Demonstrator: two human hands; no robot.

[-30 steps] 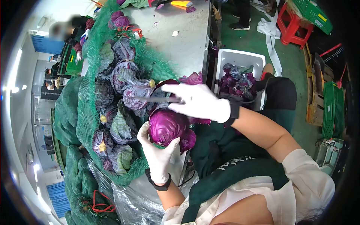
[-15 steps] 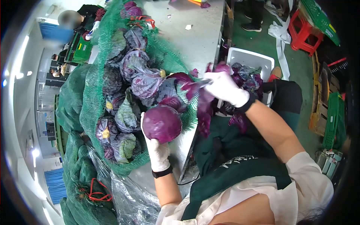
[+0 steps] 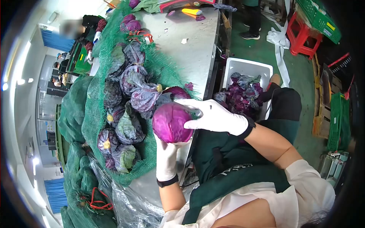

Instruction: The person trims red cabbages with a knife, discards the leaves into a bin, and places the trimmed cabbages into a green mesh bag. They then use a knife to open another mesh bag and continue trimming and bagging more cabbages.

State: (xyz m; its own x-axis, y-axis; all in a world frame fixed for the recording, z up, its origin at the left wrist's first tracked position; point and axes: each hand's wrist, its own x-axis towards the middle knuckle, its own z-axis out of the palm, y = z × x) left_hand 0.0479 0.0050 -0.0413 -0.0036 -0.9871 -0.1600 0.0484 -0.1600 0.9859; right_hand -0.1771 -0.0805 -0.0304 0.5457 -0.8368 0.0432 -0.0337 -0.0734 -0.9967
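A peeled, glossy red cabbage [image 3: 170,123] is held up between my two gloved hands. My left hand [image 3: 166,159] cups it from below, its fingers mostly hidden behind the cabbage. From the right, my right hand [image 3: 218,118] grips it, fingers over the top and thumb against the side. A small greyish thing shows between that thumb and the fingers; I cannot make out what it is. Beside the hands, several unpeeled red cabbages [image 3: 129,125] with dull outer leaves lie on an opened green mesh sack [image 3: 91,125].
A white bin [image 3: 269,70] of loose purple leaves [image 3: 243,93] stands low on the right. The metal table [image 3: 190,49] carries a yellow-handled tool [image 3: 192,11] at its far end. Full green sacks [image 3: 74,110] line the left. A red stool [image 3: 304,36] and a person's legs [image 3: 251,19] are beyond.
My right hand has come from over the bin side to the cabbage; the torn purple leaves it held are gone from it. The cabbage has moved slightly right and turned in my left hand.
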